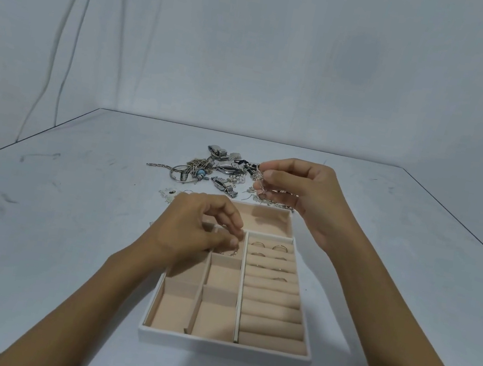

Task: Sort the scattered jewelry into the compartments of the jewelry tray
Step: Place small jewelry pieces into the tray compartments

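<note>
Left hand (195, 227) over small upper compartment (221, 231) of jewelry tray (223, 348), fingers (232, 241) curled, seemingly pinching small gold piece (233, 247). Right hand (305, 193) pinches dangling trinket (262, 194) above tray's far edge. Scattered jewelry (214, 169) on bench (70, 219) beyond. Advice: lower piece inside walls before release; keep trinket clear of pile.

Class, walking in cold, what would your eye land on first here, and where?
The pink-lined jewelry tray sits near-centre on the table, with gold rings in its far right rolls. Behind it lies a tangled jewelry pile. The right hand pinches a dangling piece above the tray's far edge; the left hand reaches into a small far compartment.
</note>
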